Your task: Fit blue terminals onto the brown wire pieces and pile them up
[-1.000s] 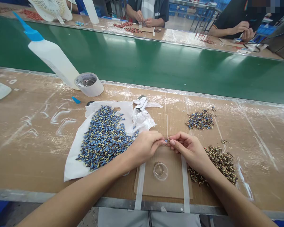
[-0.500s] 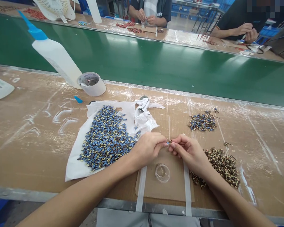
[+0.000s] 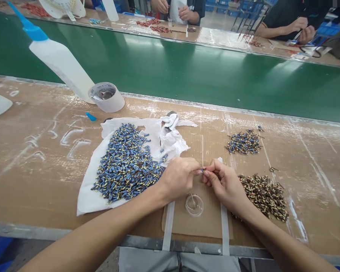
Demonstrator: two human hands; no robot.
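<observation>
Fingers (head view) of left hand (image 3: 179, 176) and right hand (image 3: 225, 183) clamped on one small blue-and-dark component (image 3: 203, 170), just beyond clear cup (image 3: 198, 212) | print (image 3: 101, 87) inside tape roll (image 3: 113, 103), beyond and left of cup, too small to read; marks on whitish bottle (image 3: 1, 107), far left of cup, likewise | hands angled inward, forearms (image 3: 116, 219) flanking cup

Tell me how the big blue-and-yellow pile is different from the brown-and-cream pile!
The blue-and-yellow pile spreads wider than the brown-and-cream pile. The blue-and-yellow pile lies on a white sheet, while the brown-and-cream pile sits on the brown tabletop. The blue-and-yellow pile is beside the left hand; the brown-and-cream pile is beside the right hand. Both are heaps of many tiny pieces.
</observation>
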